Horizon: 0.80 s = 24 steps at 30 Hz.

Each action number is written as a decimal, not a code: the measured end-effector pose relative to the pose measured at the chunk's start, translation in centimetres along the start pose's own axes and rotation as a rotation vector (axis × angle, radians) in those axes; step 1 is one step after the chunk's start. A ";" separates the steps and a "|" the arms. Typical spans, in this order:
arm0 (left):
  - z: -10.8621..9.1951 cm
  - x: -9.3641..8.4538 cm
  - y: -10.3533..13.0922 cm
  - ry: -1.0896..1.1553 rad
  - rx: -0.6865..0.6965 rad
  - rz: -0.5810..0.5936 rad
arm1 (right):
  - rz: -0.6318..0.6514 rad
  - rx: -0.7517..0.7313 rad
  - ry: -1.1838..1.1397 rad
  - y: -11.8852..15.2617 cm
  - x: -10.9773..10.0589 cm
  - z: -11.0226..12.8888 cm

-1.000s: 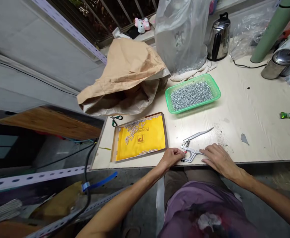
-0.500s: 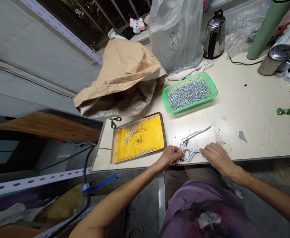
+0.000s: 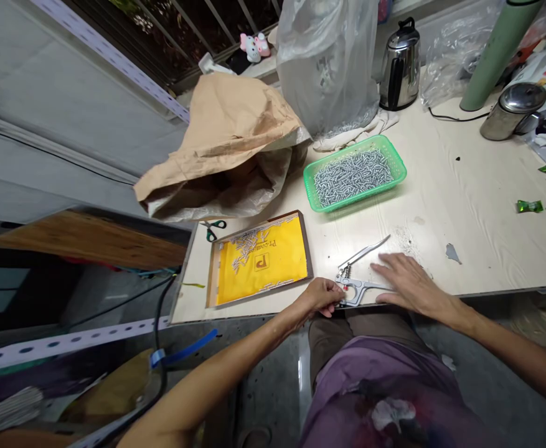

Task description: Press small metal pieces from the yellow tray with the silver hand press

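At the table's front edge lies a silver plier-like hand tool, its two long handles spread apart with a dark spring between them and a small red part near its head. My left hand is at the tool's head, fingertips pinched together; what they hold is hidden. Over the lower handle is my right hand, fingers spread and slightly blurred, not wrapped around it. Left of the tool, a shallow tray holds a yellow sheet with several small metal pins on it.
A green plastic basket full of small metal pieces stands behind the tool. Further back are a large brown paper bag, a clear plastic bag and a steel kettle. Green-handled scissors lie beside the tray.
My right hand has opened and lifted from the tool's lower handle, its fingers now spread above it. My left hand stays pinched at the tool's head. The view has shifted slightly.
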<state>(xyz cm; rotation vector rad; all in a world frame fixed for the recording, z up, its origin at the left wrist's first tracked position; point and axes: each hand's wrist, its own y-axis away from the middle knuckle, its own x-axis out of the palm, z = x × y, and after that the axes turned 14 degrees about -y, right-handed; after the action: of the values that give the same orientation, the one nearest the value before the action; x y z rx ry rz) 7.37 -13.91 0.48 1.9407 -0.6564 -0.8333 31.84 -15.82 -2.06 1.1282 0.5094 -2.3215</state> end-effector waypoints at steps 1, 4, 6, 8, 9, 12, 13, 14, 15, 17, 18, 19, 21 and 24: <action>-0.1 -0.1 0.0 -0.004 -0.004 0.002 | 0.008 0.001 0.018 -0.4 -0.3 -0.5; -0.2 -0.2 0.0 -0.009 -0.012 0.018 | 0.055 -0.013 0.052 -1.7 -1.0 -2.1; -0.2 -0.2 0.0 -0.010 -0.020 0.029 | 0.077 -0.027 0.059 -2.4 -1.2 -2.6; -0.2 -0.2 -0.1 -0.009 -0.027 0.029 | 0.085 -0.034 0.072 -2.9 -1.3 -2.5; -0.2 -0.1 -0.1 -0.008 -0.028 0.026 | 0.088 -0.029 0.087 -3.1 -1.3 -2.3; -0.2 -0.1 -0.1 -0.016 -0.028 0.021 | 0.121 -0.001 0.154 -3.1 -1.6 -1.2; -0.1 -0.1 0.0 -0.033 -0.030 0.021 | 0.134 0.003 0.171 -2.9 -1.7 -0.8; -0.1 -0.1 0.2 -0.069 -0.027 0.014 | 0.142 0.002 0.176 -2.8 -1.8 -0.5; 0.0 0.0 0.4 -0.130 -0.009 -0.019 | 0.145 -0.006 0.170 -2.6 -1.9 -0.3; -0.1 0.3 0.9 -0.323 0.101 -0.198 | 0.140 -0.028 0.138 -2.2 -2.0 0.1; -0.3 0.5 1.1 -0.440 0.191 -0.326 | 0.134 -0.036 0.122 -2.0 -2.1 0.3; -0.5 0.8 1.2 -0.557 0.300 -0.449 | 0.127 -0.042 0.109 -1.9 -2.0 0.4; -1.4 1.6 1.1 -0.758 0.534 -0.593 | 0.109 -0.051 0.104 -1.7 -1.9 0.7; -3.1 2.6 -0.1 -0.947 0.823 -0.562 | 0.067 -0.040 0.120 -1.4 -1.7 0.9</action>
<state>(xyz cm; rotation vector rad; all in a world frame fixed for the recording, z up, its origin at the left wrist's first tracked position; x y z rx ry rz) 11.42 -14.09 0.79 2.4400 -1.1377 -2.1613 31.35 -14.67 -0.07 1.2513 0.5513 -2.1866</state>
